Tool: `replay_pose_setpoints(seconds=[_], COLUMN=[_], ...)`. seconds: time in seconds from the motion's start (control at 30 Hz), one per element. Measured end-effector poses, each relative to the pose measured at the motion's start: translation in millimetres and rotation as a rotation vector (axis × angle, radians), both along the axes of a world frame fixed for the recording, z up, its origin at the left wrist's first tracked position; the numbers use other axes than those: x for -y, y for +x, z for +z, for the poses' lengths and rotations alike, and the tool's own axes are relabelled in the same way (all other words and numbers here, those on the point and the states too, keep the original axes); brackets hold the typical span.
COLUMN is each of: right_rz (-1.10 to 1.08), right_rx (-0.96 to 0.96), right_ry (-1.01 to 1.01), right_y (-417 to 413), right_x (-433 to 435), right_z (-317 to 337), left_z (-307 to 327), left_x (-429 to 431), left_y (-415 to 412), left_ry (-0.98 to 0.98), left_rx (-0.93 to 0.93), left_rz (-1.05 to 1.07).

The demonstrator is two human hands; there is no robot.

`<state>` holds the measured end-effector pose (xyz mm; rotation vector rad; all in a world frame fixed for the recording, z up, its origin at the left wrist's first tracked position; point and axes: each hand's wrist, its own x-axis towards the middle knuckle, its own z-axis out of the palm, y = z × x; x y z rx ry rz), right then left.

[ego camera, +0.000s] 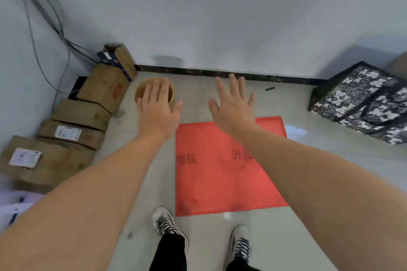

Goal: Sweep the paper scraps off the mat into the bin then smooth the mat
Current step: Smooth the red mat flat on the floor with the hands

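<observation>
Person stands at 6 o'clock edge of red mat (pixel 209 182), arms outstretched. Left hand (pixel 157 105) flat, fingers straight, empty, above bin (pixel 140 91) at mat's 11 o'clock. Right hand (pixel 234 108) splayed, empty, above mat's 12 o'clock edge. No scraps visible; sweeping apparently finished. Next: crouch, press palms down, smooth outward.

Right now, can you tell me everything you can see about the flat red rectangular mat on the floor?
The flat red rectangular mat lies spread on the pale tiled floor, just ahead of the person's white shoes. It looks thin and smooth, with dark printed characters across it. Nothing lies on it; no wrinkles show. The right forearm passes over it in view, hiding some print; only the floor visibly touches it.
</observation>
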<state>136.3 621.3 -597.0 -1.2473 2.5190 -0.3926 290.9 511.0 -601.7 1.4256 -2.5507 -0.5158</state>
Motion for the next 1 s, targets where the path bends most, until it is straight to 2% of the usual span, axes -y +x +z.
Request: replay_pose_setpoints(seconds=[0.1,0.3,0.6,0.8,1.0], right_rz=[-0.033,-0.102,-0.15,-0.137,-0.177], right_rx=[0.068,0.084,0.051,0.083,0.164], right_ry=[0.061,0.212,0.225,0.212,0.319], right_y=[11,23,14,2,-16], right_x=[-31,-85,-118,-133,-149], right_z=[-79,-256,-476,-587,-652], left_z=[-83,-266,-483,-593,-656], left_x=[-26,-63,-90,-116,-135], left_y=[8,23,14,14,20], left_ry=[0.065,0.158,0.152,0.127,0.311], left_rx=[0.073,0.211,0.212,0.258,0.386], left_rz=[-0.004,-0.106,-0.096,-0.065,0.006])
